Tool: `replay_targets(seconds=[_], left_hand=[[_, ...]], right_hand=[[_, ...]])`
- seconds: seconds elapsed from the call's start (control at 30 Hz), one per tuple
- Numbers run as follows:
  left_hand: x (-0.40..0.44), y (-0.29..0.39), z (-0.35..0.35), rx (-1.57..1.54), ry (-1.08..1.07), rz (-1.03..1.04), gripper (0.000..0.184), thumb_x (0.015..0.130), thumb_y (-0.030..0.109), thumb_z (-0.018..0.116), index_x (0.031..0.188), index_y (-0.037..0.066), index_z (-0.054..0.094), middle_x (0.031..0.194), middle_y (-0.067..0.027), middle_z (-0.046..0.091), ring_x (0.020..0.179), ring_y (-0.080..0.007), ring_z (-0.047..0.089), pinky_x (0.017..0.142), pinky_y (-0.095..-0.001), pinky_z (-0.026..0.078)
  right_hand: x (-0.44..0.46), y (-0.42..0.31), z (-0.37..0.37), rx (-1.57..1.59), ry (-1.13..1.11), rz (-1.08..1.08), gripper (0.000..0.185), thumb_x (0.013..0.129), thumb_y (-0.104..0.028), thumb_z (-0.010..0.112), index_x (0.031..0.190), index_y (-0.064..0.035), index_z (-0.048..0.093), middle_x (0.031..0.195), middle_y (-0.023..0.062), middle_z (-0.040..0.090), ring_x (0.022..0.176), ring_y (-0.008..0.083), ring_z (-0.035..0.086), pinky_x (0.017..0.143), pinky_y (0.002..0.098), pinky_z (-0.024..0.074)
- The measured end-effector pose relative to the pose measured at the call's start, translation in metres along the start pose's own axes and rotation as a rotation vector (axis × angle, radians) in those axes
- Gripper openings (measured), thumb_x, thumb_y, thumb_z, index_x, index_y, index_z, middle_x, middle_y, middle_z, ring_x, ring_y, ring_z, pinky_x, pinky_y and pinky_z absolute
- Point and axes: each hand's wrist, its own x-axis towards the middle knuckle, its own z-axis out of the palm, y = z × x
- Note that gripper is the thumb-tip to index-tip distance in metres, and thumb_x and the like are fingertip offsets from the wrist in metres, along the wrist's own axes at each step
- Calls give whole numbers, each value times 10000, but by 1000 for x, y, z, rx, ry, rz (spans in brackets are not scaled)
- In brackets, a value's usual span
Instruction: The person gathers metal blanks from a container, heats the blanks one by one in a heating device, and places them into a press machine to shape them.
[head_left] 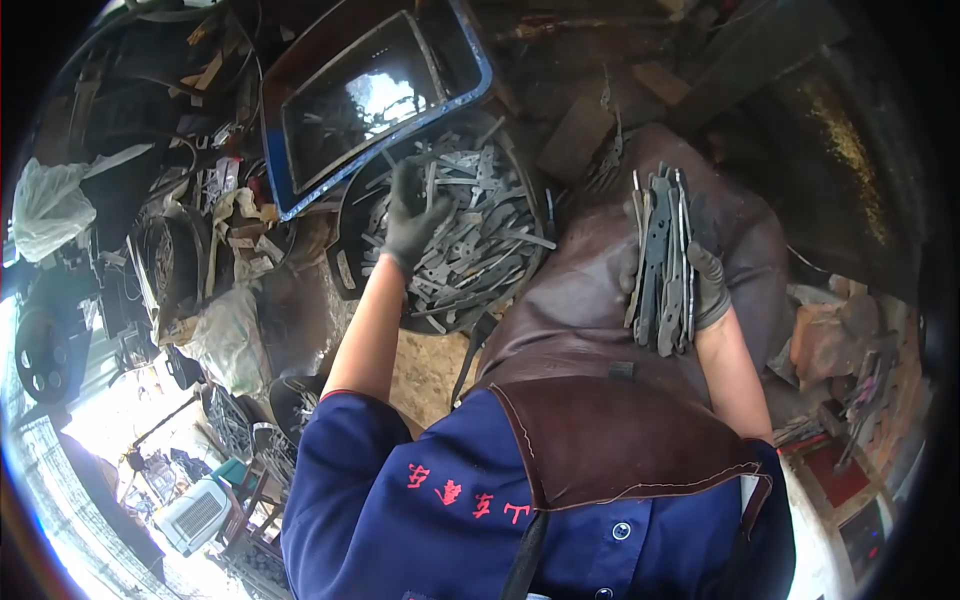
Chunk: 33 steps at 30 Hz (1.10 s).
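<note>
My right hand (708,288), gloved in grey, curls around a bundle of flat grey metal strips (662,262), right of the round dark basin (344,262). My grey-gloved left hand (408,226) spreads half-open over loose metal pieces (478,235) inside it; whether it grips one, I can't tell.

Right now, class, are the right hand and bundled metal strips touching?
Touching. The head view shows the right hand clasping the bundled metal strips from both sides.

The floor (425,372) shows as a rough tan patch just on the near side of the round tub (343,268). The tub, heaped with flat grey metal pieces (492,222), appears to stand on it, though its base is hidden. Left of the tub is a crumpled, translucent plastic bag (228,340).
</note>
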Motion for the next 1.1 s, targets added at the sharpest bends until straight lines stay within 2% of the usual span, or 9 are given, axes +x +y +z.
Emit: replay_targets(seconds=[0.07,0.1,0.23,0.37,0.5,0.6,0.63,0.9,1.1], left_hand=[[-25,31,14,303,-243,-209,1158,685,164,868,1544,65,97,1548,-180,282,1434,-308,280,1133,-425,330],[-34,10,13,1106,-297,-140,1316,593,442,891,1546,51,74,1564,-200,247,1438,-358,265,1161,-465,256],[-44,24,52,1628,-302,-195,1262,661,655,734,1529,-4,97,1541,-204,295,1432,-358,271,1185,-423,186],[-50,-20,41,1490,-242,168,1007,745,574,713,1462,2,297,1392,-190,465,1268,-368,448,1076,-442,354],[-42,-35,39,1384,-289,245,841,752,487,742,1362,12,411,1200,-184,570,1096,-374,548,925,-445,472],[-37,-16,44,1343,-377,110,757,757,478,738,1300,35,453,1176,-185,582,1099,-378,542,912,-450,470],[-39,-10,46,1308,-319,148,435,769,256,674,1131,64,526,1093,-186,621,1056,-379,577,900,-459,453],[-43,-12,32,1257,-397,128,544,772,326,737,1184,84,475,946,-183,671,845,-406,651,710,-500,506],[-42,17,21,1136,-384,-66,522,728,238,754,1164,86,512,957,-207,672,890,-412,656,763,-455,527]], right_hand=[[1,-1,0,-30,-8,-11,955,758,-493,752,1488,-84,293,993,209,619,884,322,660,726,448,609],[0,-1,-1,-27,-7,-14,955,758,-493,752,1488,-84,293,993,209,619,884,322,660,726,448,609],[-1,0,-2,-35,50,6,965,759,-495,751,1495,-87,280,968,184,612,873,306,651,728,444,608],[-1,0,1,-57,33,-22,965,762,-496,749,1496,-88,274,969,180,606,885,301,648,723,440,609],[-2,0,-8,-57,32,-7,964,765,-494,747,1498,-90,269,964,180,606,876,302,648,723,433,609],[-2,2,-5,-39,-4,-21,856,751,-510,753,1353,18,449,1018,233,651,881,347,683,790,448,582],[-2,3,-5,-10,7,7,840,754,-502,753,1348,14,458,1015,233,653,875,349,685,789,453,584],[-4,0,-5,-31,78,30,840,770,-519,727,1404,-55,427,974,243,655,826,352,692,705,447,604],[-4,-2,-2,-16,56,30,799,776,-473,743,1362,-13,456,989,244,659,858,355,694,749,454,599]])
